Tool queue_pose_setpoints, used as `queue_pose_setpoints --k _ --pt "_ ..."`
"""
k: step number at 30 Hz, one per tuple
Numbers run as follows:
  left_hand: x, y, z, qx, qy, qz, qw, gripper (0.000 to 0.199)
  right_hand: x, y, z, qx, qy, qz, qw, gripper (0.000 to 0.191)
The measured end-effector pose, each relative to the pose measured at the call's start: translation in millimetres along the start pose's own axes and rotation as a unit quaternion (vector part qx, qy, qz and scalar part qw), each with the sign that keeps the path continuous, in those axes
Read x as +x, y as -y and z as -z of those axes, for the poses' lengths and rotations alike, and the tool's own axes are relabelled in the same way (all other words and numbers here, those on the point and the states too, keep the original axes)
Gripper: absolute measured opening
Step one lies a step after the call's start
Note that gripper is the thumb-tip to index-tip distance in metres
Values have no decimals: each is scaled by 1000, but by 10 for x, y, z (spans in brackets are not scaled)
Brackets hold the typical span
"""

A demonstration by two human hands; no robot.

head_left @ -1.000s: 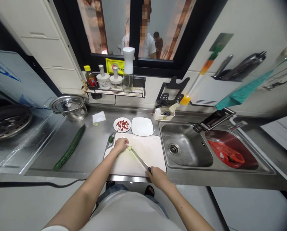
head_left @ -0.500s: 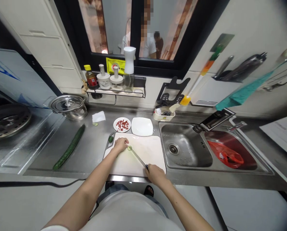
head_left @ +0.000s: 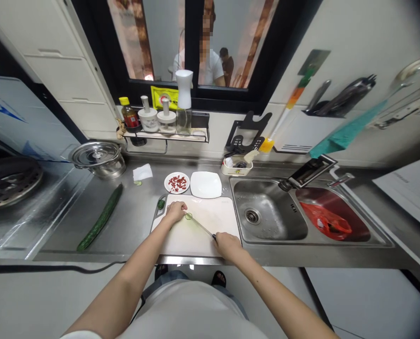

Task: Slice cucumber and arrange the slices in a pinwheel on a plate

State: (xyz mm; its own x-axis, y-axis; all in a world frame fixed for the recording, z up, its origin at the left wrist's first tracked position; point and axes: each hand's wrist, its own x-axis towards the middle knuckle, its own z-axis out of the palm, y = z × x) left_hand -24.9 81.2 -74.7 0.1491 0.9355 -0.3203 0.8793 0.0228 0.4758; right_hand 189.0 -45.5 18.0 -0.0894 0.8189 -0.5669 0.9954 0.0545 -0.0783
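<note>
On the white cutting board (head_left: 210, 240), my right hand (head_left: 228, 246) is closed round the handle of a knife (head_left: 203, 228), whose blade points up and left. A thin pale green slice (head_left: 188, 216) lies at the blade's tip. My left hand (head_left: 176, 211) rests just left of the slice with its fingers bent together; whether something is under them is too small to make out. A dark green cucumber end (head_left: 161, 204) sits at the board's upper left corner. Behind the board are a plate of red pieces (head_left: 177, 182) and a white square plate (head_left: 206, 184).
A whole cucumber (head_left: 101, 218) lies on the steel counter at left, near a lidded pot (head_left: 100, 160) and a white tissue (head_left: 142, 172). At right is a double sink (head_left: 269, 238) with a red bag (head_left: 328, 223). A spice rack (head_left: 167, 137) hangs behind.
The knife blade looks narrower, seen more edge-on, and my right hand sits slightly higher. The whole view has shifted a little. My left hand stays by the slice.
</note>
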Motion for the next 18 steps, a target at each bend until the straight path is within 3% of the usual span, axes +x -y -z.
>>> queue_pose_setpoints --k 10,18 --pt "-3 0 8 5 1 -5 1000 23 54 -40 -7 -41 -26 27 998 34" --pt "-6 7 -4 7 -1 -5 1000 24 -38 -63 -38 -6 -1 16 1000 36"
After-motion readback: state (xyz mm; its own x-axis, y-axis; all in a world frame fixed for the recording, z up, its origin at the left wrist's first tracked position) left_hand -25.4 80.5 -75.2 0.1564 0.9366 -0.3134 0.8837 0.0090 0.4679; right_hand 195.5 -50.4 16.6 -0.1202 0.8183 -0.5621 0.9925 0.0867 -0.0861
